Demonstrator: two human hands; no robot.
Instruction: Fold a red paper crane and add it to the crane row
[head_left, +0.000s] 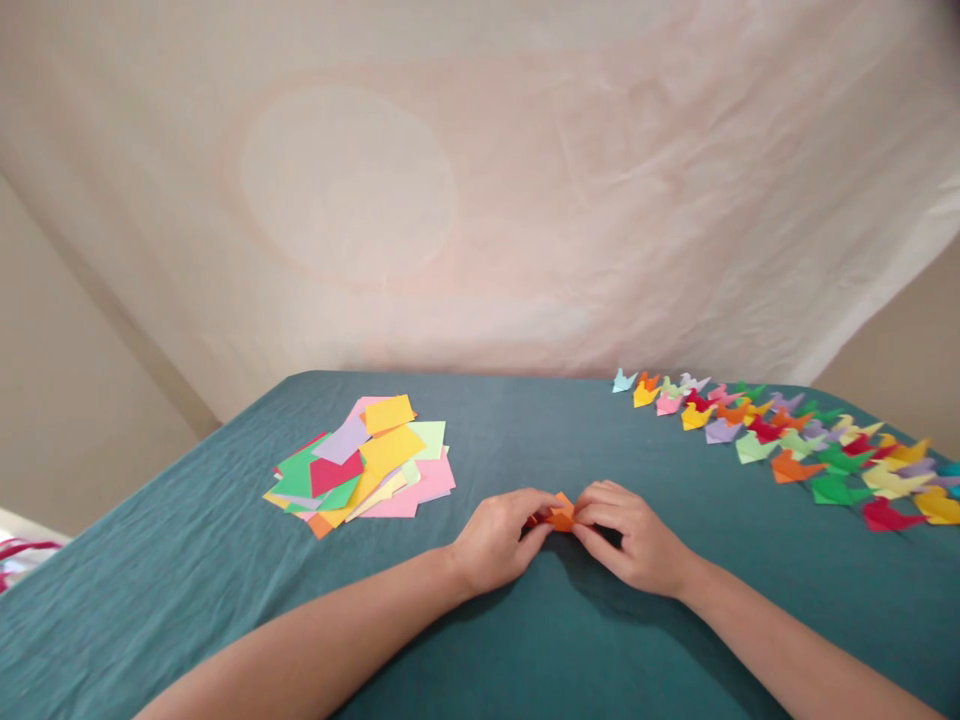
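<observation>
Between my two hands is a small folded piece of orange origami paper, just above the front middle of the table. My left hand pinches its left side between thumb and fingers. From the other side, my right hand grips the right edge with its fingertips. Part of the orange paper is hidden behind the fingers, so its full shape does not show.
A loose pile of coloured paper sheets lies at the left. Rows of small folded paper birds in many colours stand at the right. A dark green cloth covers the table, and a pale sheet hangs behind it.
</observation>
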